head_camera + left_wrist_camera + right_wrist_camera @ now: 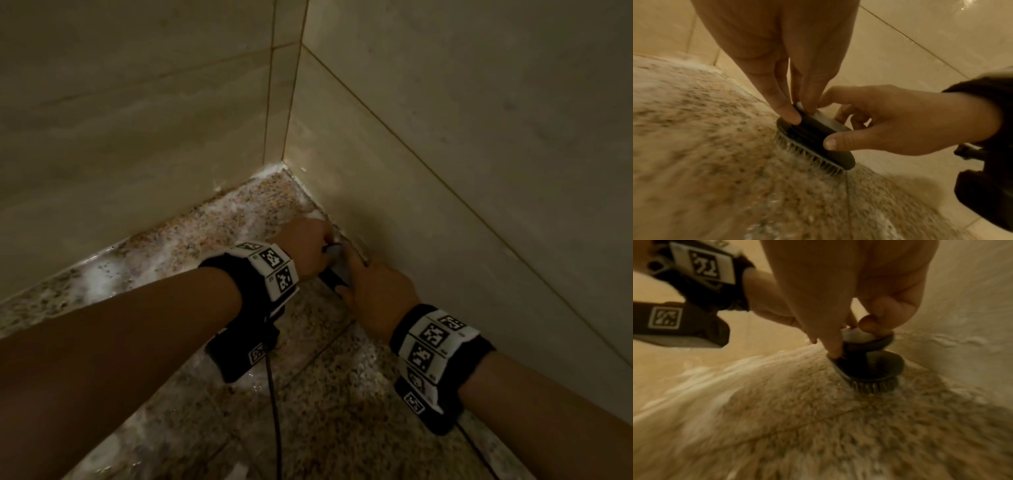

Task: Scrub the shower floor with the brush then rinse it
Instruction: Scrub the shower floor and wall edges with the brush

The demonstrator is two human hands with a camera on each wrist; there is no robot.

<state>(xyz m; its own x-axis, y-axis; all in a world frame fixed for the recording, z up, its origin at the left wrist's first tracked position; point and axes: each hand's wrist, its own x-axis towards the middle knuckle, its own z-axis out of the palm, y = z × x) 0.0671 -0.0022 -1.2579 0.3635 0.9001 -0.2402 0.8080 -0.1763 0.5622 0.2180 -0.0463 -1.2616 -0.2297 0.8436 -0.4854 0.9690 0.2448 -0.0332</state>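
Fig.: brush [813, 138] bristles-down on the shower floor [705, 146], at the floor's edge where it meets the right-hand wall [445, 171], near the back corner. I judge the brush light, w/ a stiff dark body and springy bristles; foam on the floor means it is likely slippery when wet, so best taken by the raised knob on top, not the rim. My left hand [777, 56] pinches the front end of the body between fingertips [789, 113], narrow grip. My right hand [910, 121] curls round the knob, thumb on the near side, fingers behind; both hands bear down on it.
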